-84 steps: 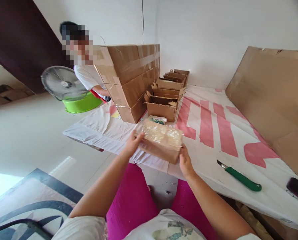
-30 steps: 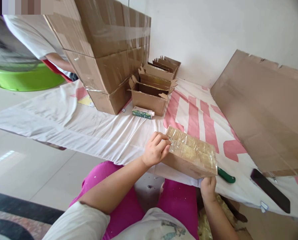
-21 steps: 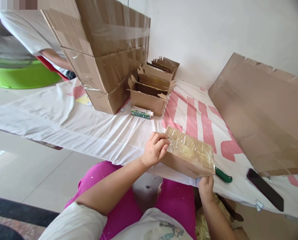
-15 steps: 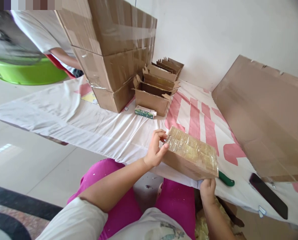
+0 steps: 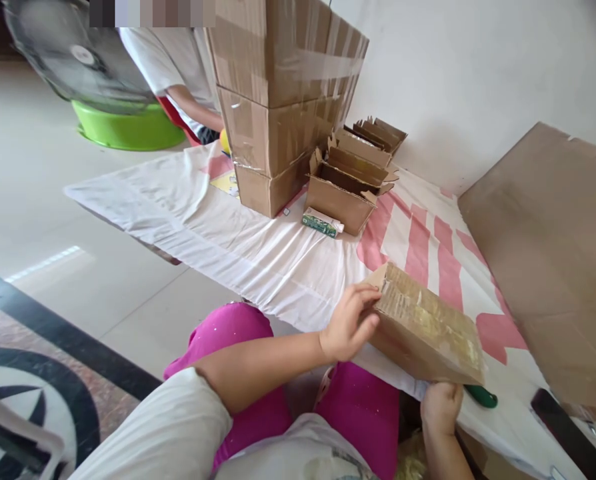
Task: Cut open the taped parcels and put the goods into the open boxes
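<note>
A small cardboard box with clear tape and yellowish patches on its top is tilted at the near edge of the cloth-covered table. My left hand is at its left end, fingers spread and fingertips against the edge, thumb apart. Under the near right corner, my right hand is closed on the box's lower edge; its fingertips are hidden. Just past that corner a green handle sticks out, the rest of it covered by the box.
Open cardboard boxes stand in a row beside a tall taped stack. A small green-and-white carton lies before them. On the right are a dark phone and a large cardboard sheet. Behind the stack sits another person, near a fan.
My view has swung left, so everything appears further right. The box's top has tilted a little, and my left thumb has come away from its edge. My right hand stays at the lower corner.
</note>
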Demonstrator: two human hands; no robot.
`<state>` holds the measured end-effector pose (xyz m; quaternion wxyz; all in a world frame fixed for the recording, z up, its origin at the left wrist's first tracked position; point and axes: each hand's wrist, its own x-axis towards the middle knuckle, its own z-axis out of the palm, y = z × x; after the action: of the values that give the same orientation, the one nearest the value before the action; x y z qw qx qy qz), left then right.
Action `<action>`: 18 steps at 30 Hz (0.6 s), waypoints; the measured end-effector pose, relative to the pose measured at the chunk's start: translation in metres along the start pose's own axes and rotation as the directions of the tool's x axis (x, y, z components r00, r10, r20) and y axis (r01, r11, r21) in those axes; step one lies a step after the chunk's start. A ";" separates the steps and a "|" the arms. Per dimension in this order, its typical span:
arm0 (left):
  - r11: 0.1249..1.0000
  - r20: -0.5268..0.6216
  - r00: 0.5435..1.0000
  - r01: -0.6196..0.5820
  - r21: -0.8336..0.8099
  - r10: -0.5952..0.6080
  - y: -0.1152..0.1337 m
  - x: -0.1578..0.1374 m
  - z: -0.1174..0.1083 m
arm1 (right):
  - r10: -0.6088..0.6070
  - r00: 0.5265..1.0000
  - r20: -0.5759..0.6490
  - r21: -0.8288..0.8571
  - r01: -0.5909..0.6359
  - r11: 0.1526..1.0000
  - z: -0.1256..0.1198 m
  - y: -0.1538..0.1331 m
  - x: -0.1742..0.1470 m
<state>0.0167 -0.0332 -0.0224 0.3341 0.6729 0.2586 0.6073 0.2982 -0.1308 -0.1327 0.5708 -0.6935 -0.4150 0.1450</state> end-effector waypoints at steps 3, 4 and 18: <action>0.832 -0.097 0.846 0.485 -0.268 -0.525 -0.022 0.026 -0.012 | 0.008 0.999 -0.043 0.020 -0.008 1.000 0.008 -0.010 -0.002; 0.729 -0.071 0.752 0.606 -0.319 -0.656 -0.030 0.034 -0.015 | 0.010 0.999 -0.050 0.026 -0.009 1.000 0.010 -0.014 -0.003; 0.577 0.274 0.608 0.794 -0.191 -0.745 -0.052 0.053 -0.031 | 0.043 0.998 -0.040 0.028 -0.042 0.999 0.017 -0.034 -0.007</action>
<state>-0.0045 0.0439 -0.0268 0.6806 0.4829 0.4040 0.3747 0.2686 -0.1241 -0.1082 0.5852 -0.6972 -0.3864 0.1485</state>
